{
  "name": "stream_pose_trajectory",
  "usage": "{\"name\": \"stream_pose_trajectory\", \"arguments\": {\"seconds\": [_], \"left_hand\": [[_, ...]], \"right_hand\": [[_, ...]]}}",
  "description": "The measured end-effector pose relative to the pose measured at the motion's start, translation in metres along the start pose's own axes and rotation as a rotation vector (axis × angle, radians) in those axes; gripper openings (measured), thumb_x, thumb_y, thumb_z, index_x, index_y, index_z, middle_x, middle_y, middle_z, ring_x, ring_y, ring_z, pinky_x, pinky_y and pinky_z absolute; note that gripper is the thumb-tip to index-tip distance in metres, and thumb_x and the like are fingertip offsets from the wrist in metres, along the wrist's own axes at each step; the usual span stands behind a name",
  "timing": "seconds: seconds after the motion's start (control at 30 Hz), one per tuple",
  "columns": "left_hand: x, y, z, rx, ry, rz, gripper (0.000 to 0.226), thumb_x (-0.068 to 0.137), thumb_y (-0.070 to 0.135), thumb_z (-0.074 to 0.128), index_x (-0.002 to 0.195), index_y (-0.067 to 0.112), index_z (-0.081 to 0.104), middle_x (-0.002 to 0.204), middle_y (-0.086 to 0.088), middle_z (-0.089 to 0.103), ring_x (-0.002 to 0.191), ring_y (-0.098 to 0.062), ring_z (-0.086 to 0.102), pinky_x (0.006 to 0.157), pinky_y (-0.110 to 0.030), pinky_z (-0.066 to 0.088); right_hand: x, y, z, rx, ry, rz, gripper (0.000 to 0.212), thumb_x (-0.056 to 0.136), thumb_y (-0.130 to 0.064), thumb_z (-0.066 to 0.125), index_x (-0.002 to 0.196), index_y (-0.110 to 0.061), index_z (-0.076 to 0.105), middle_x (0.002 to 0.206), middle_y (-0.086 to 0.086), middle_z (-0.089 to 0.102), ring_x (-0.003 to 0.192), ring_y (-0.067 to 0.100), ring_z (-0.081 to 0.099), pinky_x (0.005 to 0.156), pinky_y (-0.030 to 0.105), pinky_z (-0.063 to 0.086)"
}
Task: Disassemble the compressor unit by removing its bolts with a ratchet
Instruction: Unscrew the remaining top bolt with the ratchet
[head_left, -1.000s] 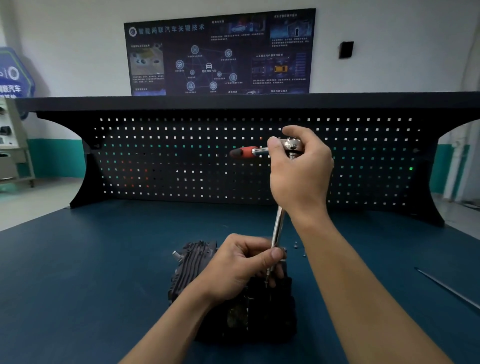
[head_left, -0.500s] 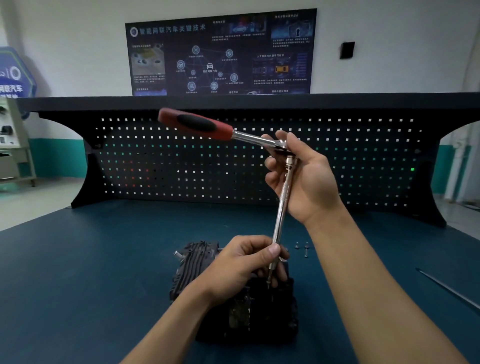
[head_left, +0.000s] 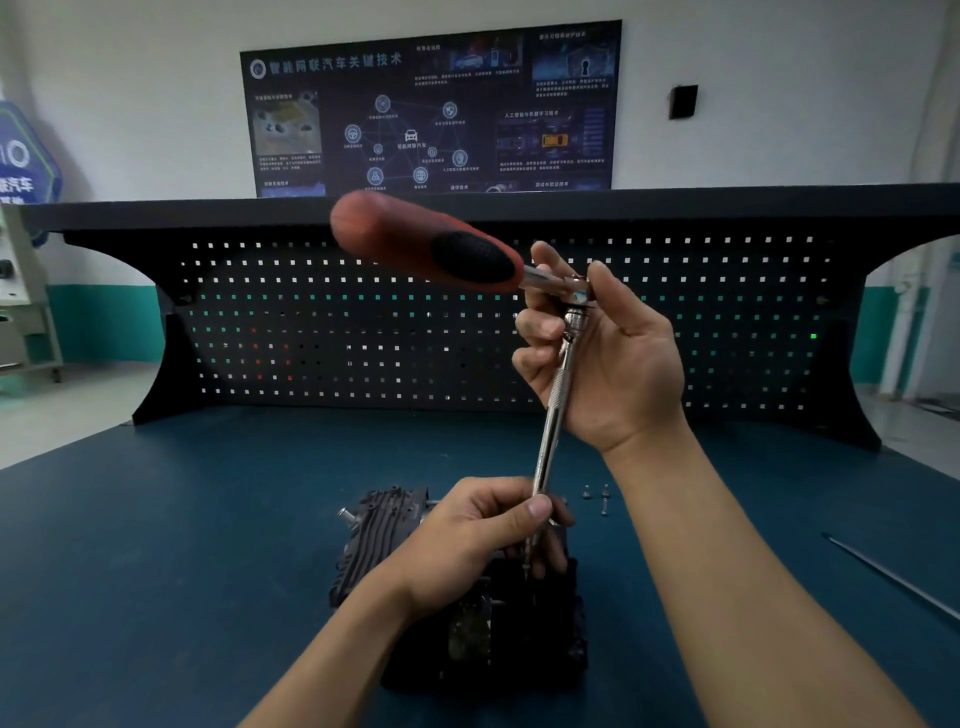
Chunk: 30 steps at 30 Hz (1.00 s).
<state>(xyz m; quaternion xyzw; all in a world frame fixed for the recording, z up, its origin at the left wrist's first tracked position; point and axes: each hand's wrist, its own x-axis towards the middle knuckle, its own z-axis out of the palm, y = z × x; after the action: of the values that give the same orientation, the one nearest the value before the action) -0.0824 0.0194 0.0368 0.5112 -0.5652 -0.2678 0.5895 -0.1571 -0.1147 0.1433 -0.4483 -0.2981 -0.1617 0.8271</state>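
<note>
The blue-topped workbench (head_left: 182, 571) runs back to a black perforated panel (head_left: 363, 338), and the dark, ribbed compressor unit (head_left: 379, 535) sits on the surface toward its near edge, about midway along it. Both of the person's hands are at work over it. The right hand (head_left: 618, 358) is raised well above the unit, palm turned toward the wearer, its fingers curled round the head of the ratchet (head_left: 571, 291), thumb standing up beside it; the red and black handle (head_left: 426, 244) sticks out to the left, blurred. From that head a slim chrome extension bar (head_left: 553, 410) slants down to the top of the unit, where the left hand (head_left: 478, 540) rests on the casing and pinches the bar's lower end between thumb and curled fingers – the tip itself is hidden behind them. A thin metal rod (head_left: 893, 577) lies near the surface's right edge. A few small loose bolts (head_left: 597, 496) lie on the surface just right of the unit's far end – below the right wrist.
</note>
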Motion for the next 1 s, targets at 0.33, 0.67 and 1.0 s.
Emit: {"name": "stream_pose_trajectory", "arguments": {"seconds": [0.33, 0.67, 1.0], "left_hand": [[0.0, -0.002, 0.0, 0.031, 0.01, 0.047, 0.02, 0.099, 0.028, 0.059, 0.086, 0.016, 0.07, 0.075, -0.006, 0.068, 0.066, -0.016, 0.063, 0.066, -0.024, 0.05], [0.0, -0.001, -0.002, 0.056, 0.01, 0.064, 0.021, 0.098, 0.028, 0.059, 0.084, 0.017, 0.07, 0.076, -0.006, 0.067, 0.068, -0.016, 0.064, 0.068, -0.024, 0.05], [0.001, 0.0, 0.0, 0.104, 0.024, 0.07, 0.022, 0.097, 0.027, 0.059, 0.079, 0.017, 0.068, 0.074, -0.006, 0.067, 0.067, -0.017, 0.062, 0.067, -0.026, 0.049]], "right_hand": [[0.002, 0.002, 0.004, -0.164, 0.135, -0.035, 0.036, 0.085, -0.034, 0.062, 0.117, -0.017, 0.064, 0.094, 0.002, 0.072, 0.078, 0.014, 0.068, 0.074, 0.027, 0.054], [0.009, 0.013, 0.027, -0.618, 0.462, -0.243, 0.003, 0.094, -0.015, 0.068, 0.094, -0.018, 0.066, 0.089, 0.001, 0.073, 0.075, 0.021, 0.075, 0.071, 0.026, 0.049], [0.008, 0.02, 0.025, -1.464, 0.897, -0.631, 0.009, 0.086, -0.031, 0.076, 0.09, -0.024, 0.072, 0.062, -0.022, 0.06, 0.069, 0.013, 0.067, 0.068, 0.04, 0.058]]}}
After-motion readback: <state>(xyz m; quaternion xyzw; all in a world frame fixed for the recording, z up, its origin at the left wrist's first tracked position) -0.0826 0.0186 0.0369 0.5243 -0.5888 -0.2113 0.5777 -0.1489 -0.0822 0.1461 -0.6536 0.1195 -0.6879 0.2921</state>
